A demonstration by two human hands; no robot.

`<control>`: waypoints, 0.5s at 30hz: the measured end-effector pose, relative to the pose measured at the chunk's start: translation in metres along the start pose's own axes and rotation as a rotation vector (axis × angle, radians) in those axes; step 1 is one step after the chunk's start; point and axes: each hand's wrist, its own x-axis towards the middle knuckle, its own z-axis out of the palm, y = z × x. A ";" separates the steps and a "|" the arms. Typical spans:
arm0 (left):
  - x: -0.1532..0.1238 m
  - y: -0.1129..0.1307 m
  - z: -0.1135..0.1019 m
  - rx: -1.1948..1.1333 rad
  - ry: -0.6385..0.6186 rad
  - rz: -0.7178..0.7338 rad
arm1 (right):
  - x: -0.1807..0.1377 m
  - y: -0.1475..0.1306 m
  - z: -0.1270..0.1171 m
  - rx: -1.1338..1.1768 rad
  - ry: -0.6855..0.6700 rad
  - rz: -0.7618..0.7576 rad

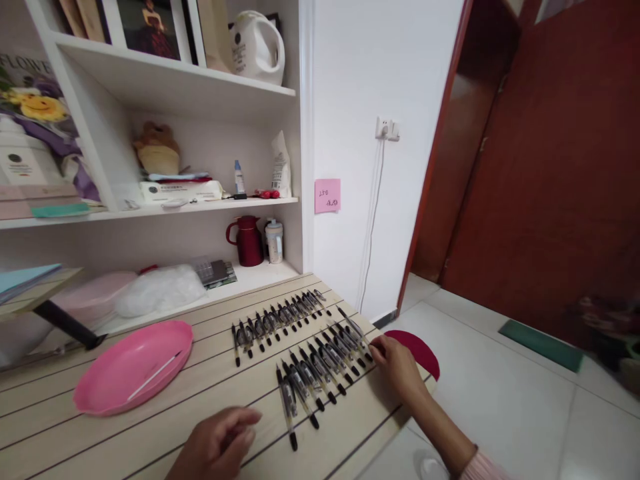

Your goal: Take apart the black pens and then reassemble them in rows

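Two slanting rows of clear pens with black caps lie on the striped wooden table (210, 380). The back row (277, 319) runs toward the table's far right corner, and the front row (320, 373) lies nearer to me. At the right end of the front row, my right hand (397, 367) has its fingertips closed on the lower end of a pen (353, 323). My left hand (217, 443) hovers by the near edge, left of the front row, half curled with thumb and index finger apart and nothing between them.
A pink plastic tray (107, 370) at the left holds a thin white stick (155, 377) with a dark tip. Behind the table, white shelves carry a red jug (249, 243), a light bottle (274, 241) and plastic bags. A red round stool (417, 350) stands beyond the right edge.
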 end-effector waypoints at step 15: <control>0.055 0.055 0.088 -1.040 0.071 -0.259 | -0.017 -0.036 0.013 0.509 -0.278 -0.020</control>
